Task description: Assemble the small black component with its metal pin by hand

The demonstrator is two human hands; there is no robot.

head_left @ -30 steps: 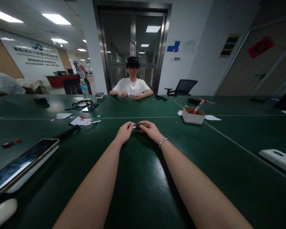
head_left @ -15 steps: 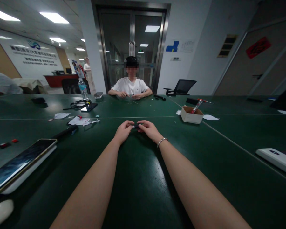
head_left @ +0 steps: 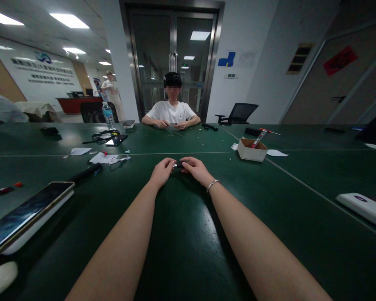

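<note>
A small black piece with a silvery end [head_left: 178,165] is held between my two hands, just above the green table [head_left: 178,234]. My left hand [head_left: 163,172] pinches its silvery left end with thumb and fingers. On the black right end, the thumb and fingers of my right hand [head_left: 196,169] are closed; a metal bracelet [head_left: 212,185] circles that wrist. Fingers cover much of the piece, and its exact kind is too small to make out.
At left lie a phone on a white box [head_left: 34,213], a white mouse [head_left: 1,276] and paper scraps [head_left: 103,158]. A small open carton [head_left: 252,150] stands ahead right, a white device [head_left: 363,207] at far right. Across the table sits a person in white [head_left: 172,113].
My hands keep their hold on the small piece and have hardly moved. In the background, a standing person at left has turned and shifted slightly.
</note>
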